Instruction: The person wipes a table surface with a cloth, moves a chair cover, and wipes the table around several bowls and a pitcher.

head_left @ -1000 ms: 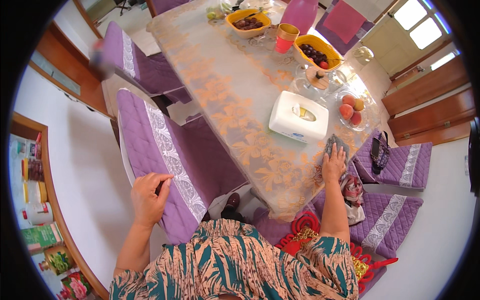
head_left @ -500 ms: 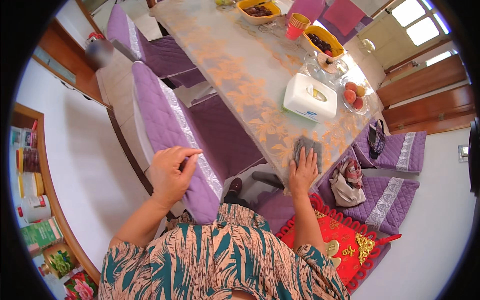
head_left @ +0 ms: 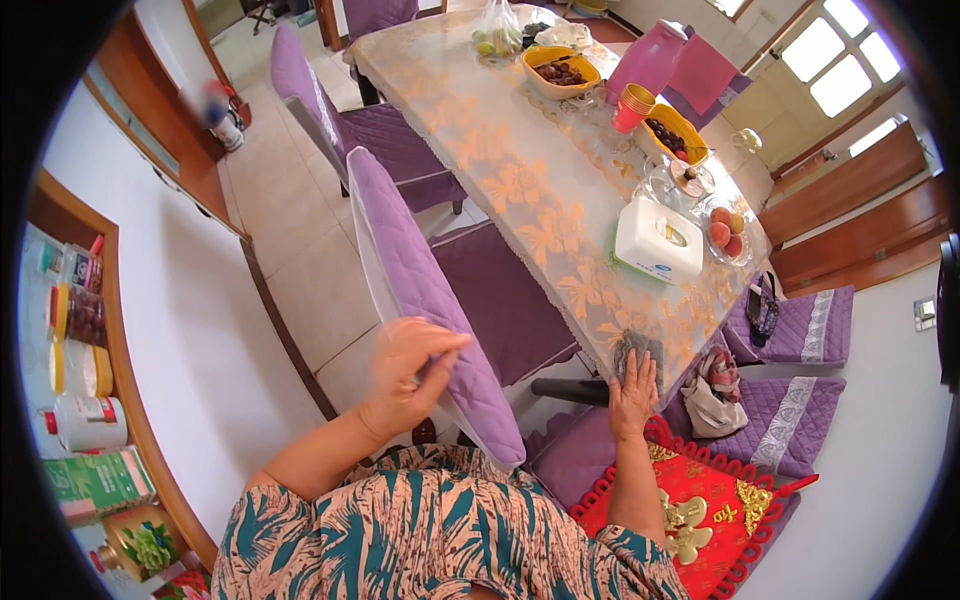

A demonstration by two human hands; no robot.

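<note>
My right hand [head_left: 633,398] holds a dark grey cloth [head_left: 630,350] against the near corner of the dining table, its fingers stretched over the cloth. Under it is a pale tablecloth [head_left: 470,160] with orange flowers. My left hand [head_left: 415,370], slightly blurred, is at the purple quilted chair back [head_left: 410,240]. Its fingers are curled, thumb near the forefinger; what they hold, if anything, is hidden. A white tissue box [head_left: 655,240] stands on the table beyond the cloth.
Near the tissue box are a fruit bowl [head_left: 737,258], red cups [head_left: 632,108], yellow grape baskets [head_left: 545,85] and a pink jug [head_left: 648,60]. On the right, purple chairs [head_left: 830,400] bear a cloth bag [head_left: 715,410] and a red decorated cushion [head_left: 740,540]. Shelves [head_left: 118,400] line the left.
My right hand has drawn the cloth nearer to the table's corner. The view has shifted, and the chair back shows at another angle, its lace band out of sight. My left hand stays beside it.
</note>
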